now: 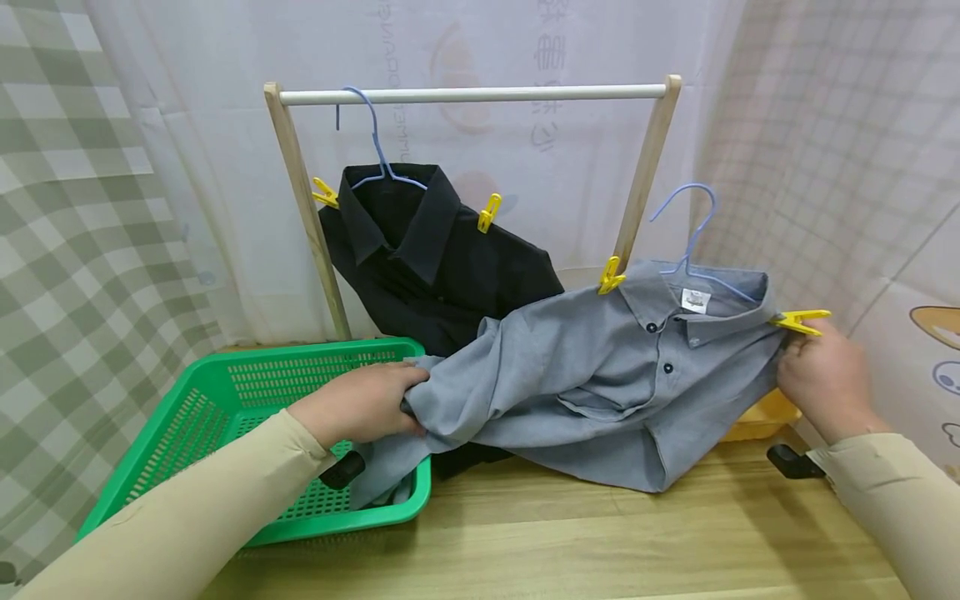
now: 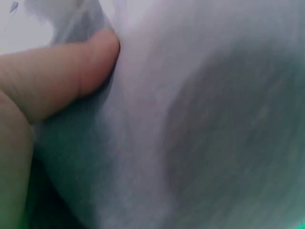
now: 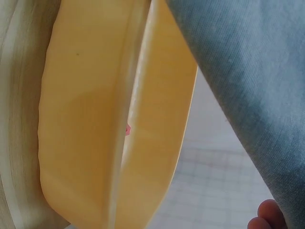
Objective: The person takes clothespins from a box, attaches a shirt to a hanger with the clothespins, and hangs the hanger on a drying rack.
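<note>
A grey button-up shirt (image 1: 555, 358) on a blue wire hanger (image 1: 705, 229) is stretched between my two hands. Yellow clothespins (image 1: 611, 275) are clipped at its two shoulders. My left hand (image 1: 367, 404) grips the sleeve side of the cloth above the green basket; in the left wrist view the thumb (image 2: 90, 62) presses against the grey fabric (image 2: 138, 143). At the other shoulder, just below a yellow clothespin (image 1: 802, 321), my right hand (image 1: 825, 379) holds the shirt. Only fingertips (image 3: 269, 214) show beside the cloth (image 3: 252, 81) in the right wrist view. Part of the shirt lies inside the basket.
Behind, a black shirt (image 1: 480, 275) with yellow clothespins hangs by a blue hanger (image 1: 375, 142) from a rack's white bar (image 1: 480, 95). The green basket (image 1: 255, 358) stands left on the wooden table (image 1: 540, 542). A yellow bin (image 3: 86, 119) sits behind the grey shirt at right.
</note>
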The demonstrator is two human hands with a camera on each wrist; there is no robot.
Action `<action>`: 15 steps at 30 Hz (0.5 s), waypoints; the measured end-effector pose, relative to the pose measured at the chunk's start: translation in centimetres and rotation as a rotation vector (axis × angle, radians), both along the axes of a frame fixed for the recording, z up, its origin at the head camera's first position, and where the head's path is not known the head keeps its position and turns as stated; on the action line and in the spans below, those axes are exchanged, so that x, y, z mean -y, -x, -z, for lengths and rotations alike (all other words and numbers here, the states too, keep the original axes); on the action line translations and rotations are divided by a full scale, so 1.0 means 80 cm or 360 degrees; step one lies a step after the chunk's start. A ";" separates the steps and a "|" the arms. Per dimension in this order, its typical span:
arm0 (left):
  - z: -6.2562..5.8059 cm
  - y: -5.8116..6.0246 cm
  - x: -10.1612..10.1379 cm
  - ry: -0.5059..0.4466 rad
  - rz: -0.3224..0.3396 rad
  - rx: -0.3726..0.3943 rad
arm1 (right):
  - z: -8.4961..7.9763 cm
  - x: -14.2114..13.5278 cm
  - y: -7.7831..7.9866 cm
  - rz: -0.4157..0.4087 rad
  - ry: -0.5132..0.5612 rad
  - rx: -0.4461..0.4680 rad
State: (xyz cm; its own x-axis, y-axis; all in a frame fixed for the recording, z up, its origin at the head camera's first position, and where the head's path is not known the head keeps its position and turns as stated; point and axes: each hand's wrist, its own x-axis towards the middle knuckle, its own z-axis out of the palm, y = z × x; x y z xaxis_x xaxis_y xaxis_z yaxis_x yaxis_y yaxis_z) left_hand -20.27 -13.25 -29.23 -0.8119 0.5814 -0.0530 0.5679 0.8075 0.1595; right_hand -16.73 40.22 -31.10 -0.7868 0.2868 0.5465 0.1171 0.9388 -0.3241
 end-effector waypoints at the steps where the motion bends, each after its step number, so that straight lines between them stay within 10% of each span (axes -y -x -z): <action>1: 0.000 0.000 0.000 -0.0004 0.0019 -0.0025 | 0.000 0.000 0.000 -0.0001 0.0000 -0.0006; 15: -0.016 0.000 -0.007 -0.0080 0.0004 -0.0139 | -0.002 0.002 -0.004 -0.0037 0.0020 -0.0037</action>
State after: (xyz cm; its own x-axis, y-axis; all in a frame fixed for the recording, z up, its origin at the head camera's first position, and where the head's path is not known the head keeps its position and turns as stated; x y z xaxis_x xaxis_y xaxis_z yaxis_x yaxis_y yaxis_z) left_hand -20.28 -12.71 -27.96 -0.8108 0.5834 0.0471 0.5832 0.7985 0.1494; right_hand -16.39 40.08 -30.94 -0.7803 0.2756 0.5614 0.0877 0.9370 -0.3380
